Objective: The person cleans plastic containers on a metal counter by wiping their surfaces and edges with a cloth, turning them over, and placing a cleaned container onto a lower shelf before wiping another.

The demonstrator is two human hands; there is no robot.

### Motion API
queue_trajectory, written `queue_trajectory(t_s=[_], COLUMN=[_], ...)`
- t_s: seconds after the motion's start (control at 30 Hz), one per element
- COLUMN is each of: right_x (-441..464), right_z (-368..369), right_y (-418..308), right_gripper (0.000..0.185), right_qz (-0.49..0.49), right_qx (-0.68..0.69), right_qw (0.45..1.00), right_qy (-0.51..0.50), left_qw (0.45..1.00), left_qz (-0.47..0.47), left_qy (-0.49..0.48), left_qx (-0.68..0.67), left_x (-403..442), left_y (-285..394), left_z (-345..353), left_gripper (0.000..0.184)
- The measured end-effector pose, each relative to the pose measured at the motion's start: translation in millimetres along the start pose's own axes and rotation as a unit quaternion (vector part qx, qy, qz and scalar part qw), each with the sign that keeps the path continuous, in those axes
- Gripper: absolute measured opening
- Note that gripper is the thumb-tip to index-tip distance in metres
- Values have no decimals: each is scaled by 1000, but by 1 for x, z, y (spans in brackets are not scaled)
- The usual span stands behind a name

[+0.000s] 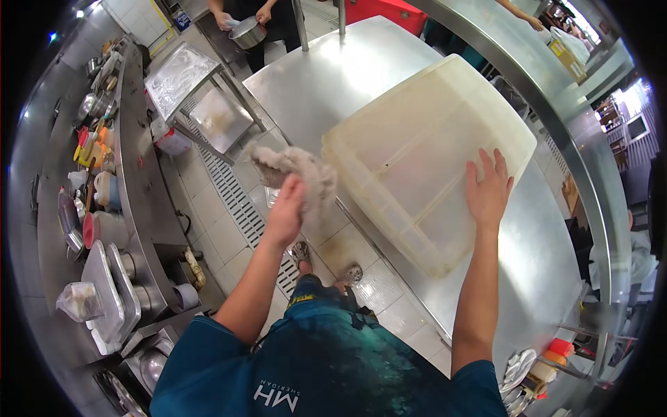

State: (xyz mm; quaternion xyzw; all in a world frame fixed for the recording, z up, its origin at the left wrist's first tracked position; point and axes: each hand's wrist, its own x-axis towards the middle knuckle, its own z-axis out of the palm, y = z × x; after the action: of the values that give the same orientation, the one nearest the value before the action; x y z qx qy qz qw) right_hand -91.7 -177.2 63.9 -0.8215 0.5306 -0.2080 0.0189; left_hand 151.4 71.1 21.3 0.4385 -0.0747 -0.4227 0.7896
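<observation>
My left hand (285, 212) is closed around a greyish, fuzzy cloth (313, 177), which hangs in the air past the table's near edge and looks smeared by motion. A large translucent, yellowish plastic lid or shallow bin (410, 146) lies on the stainless steel table (299, 76); I cannot tell which of the two it is. On its right part rests my right hand (488, 191), flat with the fingers spread. Brownish marks run along the plastic's left edge.
A low metal stand (177, 73) is at the upper left, near a person holding a metal pot (247, 33). Bottles and trays (104, 292) fill the counter on the left. A steel rail (535, 80) curves along the right. A floor drain grate (233, 198) runs below.
</observation>
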Motion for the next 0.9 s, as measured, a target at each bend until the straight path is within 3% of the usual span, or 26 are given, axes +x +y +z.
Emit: queue_trajectory(t_s=[0.03, 0.07, 0.1, 0.17, 0.3, 0.4, 0.47, 0.5, 0.57, 0.6, 0.67, 0.7, 0.77, 0.8, 0.83, 0.87, 0.9], right_x=[-1, -1, -2, -2, -1, 0, 3, -1, 4, 0, 0, 2, -4, -4, -4, -14, -37], right_z=[-1, -1, -1, -1, -3, 2, 5, 7, 15, 15, 10, 9, 2, -5, -14, -29, -48], right_y=[-2, -3, -3, -4, -9, -5, -2, 0, 2, 7, 2, 0, 6, 13, 22, 32, 38], right_gripper=[45, 45, 45, 45, 45, 45, 45, 45, 45, 45, 44, 42, 40, 38, 36, 36, 36], right_qz=[2, 2, 1, 5, 4, -6, -14, -19, -25, -30, -23, -28, -14, -31, -50, -36, -21], right_qx=[1, -2, -7, -14, -35, -45, -45, -50, -49, -48, -71, -62, -64, 74, 212, 208, 296], right_qw=[1000, 1000, 1000, 1000, 999, 999, 999, 999, 998, 998, 997, 998, 997, 997, 976, 977, 955], right_qy=[1, 2, 1, -4, -11, -6, 1, 4, 13, 13, 11, 18, 38, 18, 1, 14, 8], left_qw=[982, 928, 928, 821, 846, 849, 815, 816, 778, 776, 733, 724, 716, 704, 714, 720, 707], left_qz=[31, 61, 60, 246, 176, 155, 161, 156, 16, 6, 12, 12, -118, -159, -76, 4, 0], left_qy=[-31, -60, -61, 91, 68, -7, -107, -110, -278, -294, -488, -508, -544, -559, -551, -540, -553], left_qx=[185, 362, 362, 507, 498, 505, 547, 546, 563, 557, 474, 467, 422, 408, 424, 437, 440], left_x=[10, 17, 15, 7, -34, -64, -77, -90, -109, -124, -139, -139, -133, -130, -124, -119, -112], left_y=[-11, -24, -36, -64, -89, -102, -105, -111, -127, -140, -174, -194, -225, -233, -231, -227, -213], left_z=[-1, -1, 12, 44, 63, 67, 69, 70, 77, 79, 84, 88, 97, 102, 105, 103, 104], left_gripper=[25, 22, 22, 25, 30, 32, 30, 30, 25, 25, 25, 25, 25, 25, 24, 24, 24])
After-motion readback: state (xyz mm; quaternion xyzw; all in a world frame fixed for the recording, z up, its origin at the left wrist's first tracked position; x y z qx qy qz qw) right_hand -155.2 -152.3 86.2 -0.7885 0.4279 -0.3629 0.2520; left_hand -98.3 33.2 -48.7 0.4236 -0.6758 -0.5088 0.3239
